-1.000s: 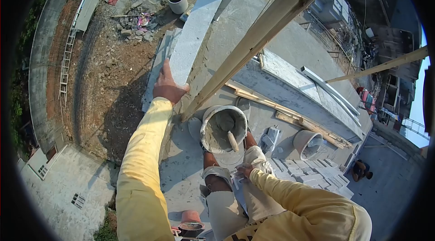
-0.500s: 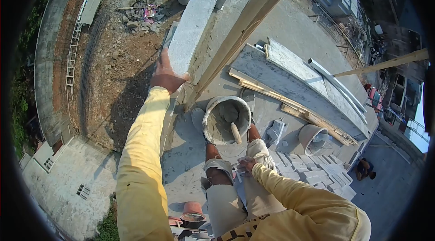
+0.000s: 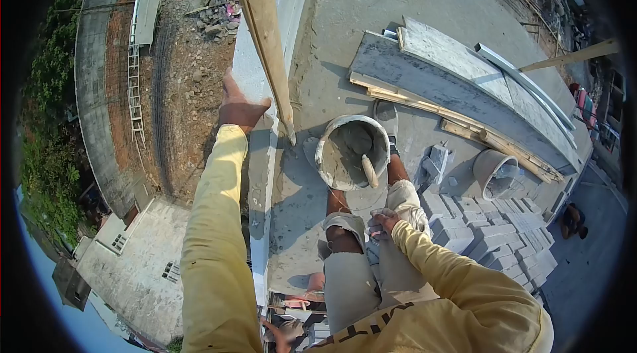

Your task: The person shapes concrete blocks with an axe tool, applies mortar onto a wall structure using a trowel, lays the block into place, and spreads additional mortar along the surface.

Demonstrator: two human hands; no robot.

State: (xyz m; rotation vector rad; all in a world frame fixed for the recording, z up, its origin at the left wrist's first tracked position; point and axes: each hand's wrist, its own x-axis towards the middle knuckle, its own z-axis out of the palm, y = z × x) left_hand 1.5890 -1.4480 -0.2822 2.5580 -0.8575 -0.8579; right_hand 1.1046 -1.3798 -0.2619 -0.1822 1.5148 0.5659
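My left hand [image 3: 243, 106] is wrapped across the near end of a pale block [image 3: 248, 74] on top of the low wall, thumb on one side and fingers on the other. My right hand [image 3: 383, 220] rests by my knee with its fingers curled; whatever may be in them is hidden. Between my feet stands a bucket [image 3: 320, 159] of grey mortar [image 3: 340, 154]. A trowel [image 3: 369, 172] leans inside it, handle toward me and blade partly in the mortar. Close to my left hand, a wooden post [image 3: 264, 28] slants down beside the wall.
Stacked pale blocks [image 3: 488, 233] lie to my right, near a second bucket [image 3: 494, 174]. Long boards [image 3: 458, 81] and timber strips [image 3: 431, 111] lie ahead. Beyond the wall [image 3: 260, 220] is a drop to earth and rubble [image 3: 189, 101]. A person [image 3: 572, 220] is far right, lower down.
My view has turned, so the bucket and boards appear farther right. The post's upper end now appears farther left, across the wall. My left hand stays on the block and my right by my knee.
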